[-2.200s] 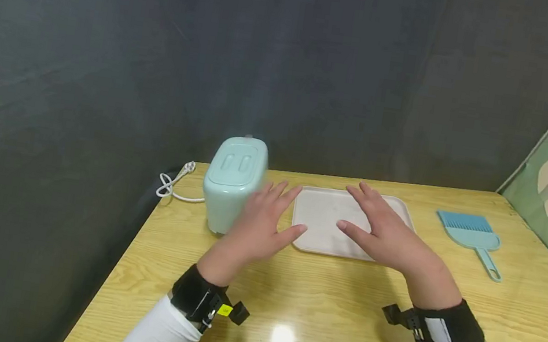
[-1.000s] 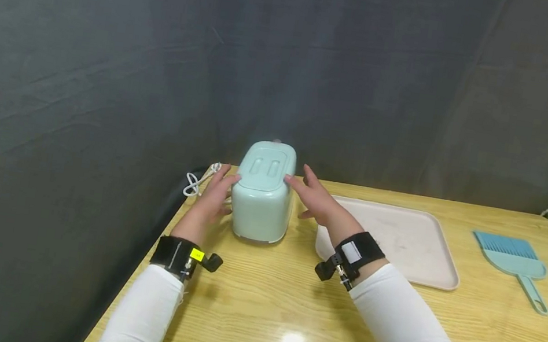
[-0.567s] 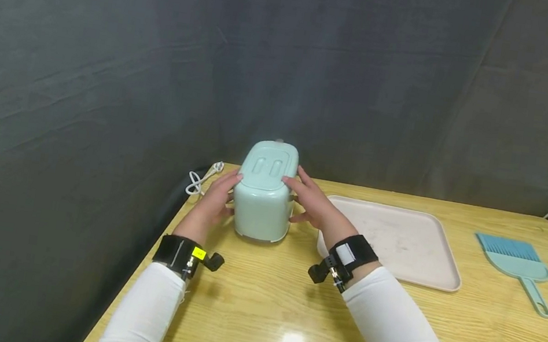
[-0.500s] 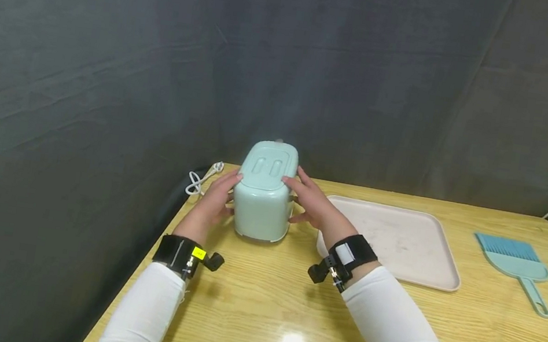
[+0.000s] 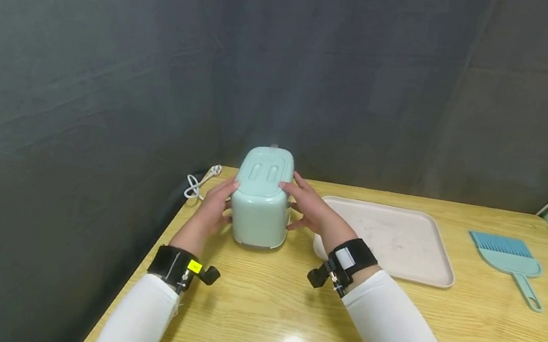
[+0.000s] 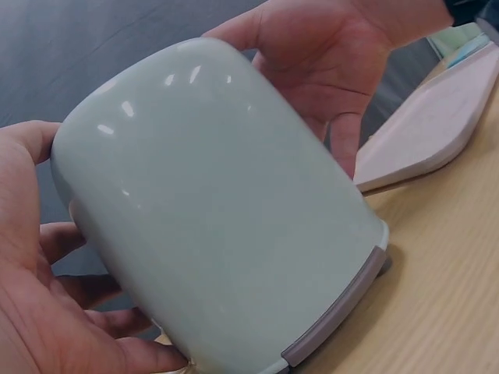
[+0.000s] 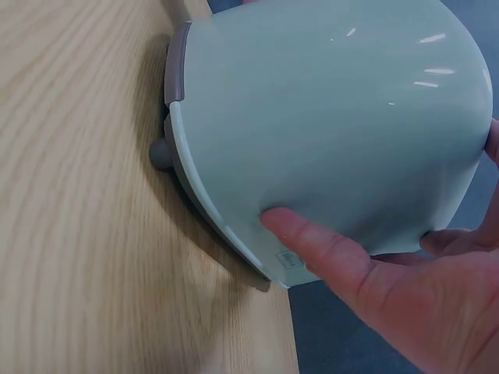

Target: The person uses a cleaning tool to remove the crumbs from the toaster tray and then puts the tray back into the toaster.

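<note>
A mint-green toaster [image 5: 259, 218] with a lid on top stands at the table's back left; two raised slot shapes mark the lid. My left hand [image 5: 214, 203] grips its left side, thumb at the top edge and fingers spread down the wall. On the opposite side my right hand [image 5: 313, 208] holds it, thumb on the lid's edge. The left wrist view shows the toaster's smooth end wall [image 6: 218, 195] between both hands. In the right wrist view, a fingertip [image 7: 281, 222] presses low on the wall, near a small printed label [image 7: 290, 259]; a foot [image 7: 161, 154] shows underneath.
A white power cord [image 5: 194, 186] with its plug lies left of the toaster. To the right, a pale rectangular tray [image 5: 400, 244] lies close by my right wrist. Farther right is a blue dustpan and brush [image 5: 508, 259]. A dark curtain [image 5: 350, 76] hangs behind the wooden table [image 5: 255, 303].
Both hands have come from the middle of the table to the toaster and taken hold of its sides. In the last half second the toaster has shifted slightly nearer to me.
</note>
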{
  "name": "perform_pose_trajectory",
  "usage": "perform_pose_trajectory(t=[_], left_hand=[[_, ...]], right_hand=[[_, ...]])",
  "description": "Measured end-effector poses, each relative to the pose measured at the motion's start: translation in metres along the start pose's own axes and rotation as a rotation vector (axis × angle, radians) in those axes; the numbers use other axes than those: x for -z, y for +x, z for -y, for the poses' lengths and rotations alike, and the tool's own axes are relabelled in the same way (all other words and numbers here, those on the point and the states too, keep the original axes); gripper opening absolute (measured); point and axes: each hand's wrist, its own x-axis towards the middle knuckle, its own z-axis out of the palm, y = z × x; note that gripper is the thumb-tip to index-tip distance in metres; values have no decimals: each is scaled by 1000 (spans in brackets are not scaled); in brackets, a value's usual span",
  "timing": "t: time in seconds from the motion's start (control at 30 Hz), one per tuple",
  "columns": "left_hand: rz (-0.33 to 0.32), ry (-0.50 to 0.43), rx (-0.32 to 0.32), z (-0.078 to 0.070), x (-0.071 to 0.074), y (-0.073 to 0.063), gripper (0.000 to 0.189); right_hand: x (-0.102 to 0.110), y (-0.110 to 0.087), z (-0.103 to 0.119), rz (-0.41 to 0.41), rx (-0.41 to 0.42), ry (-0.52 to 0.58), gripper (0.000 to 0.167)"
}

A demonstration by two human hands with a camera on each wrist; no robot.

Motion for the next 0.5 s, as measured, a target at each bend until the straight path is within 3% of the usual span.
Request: perform_pose_trajectory(t=[0.23,0.5], left_hand=[[-60,10,-18,4,2,-25,60],[-65,-13,-31,4,-1,-46,64]], right_hand=[[-15,-6,2,10,7,-54,79],[-17,-19,6,45,17,-93,76]])
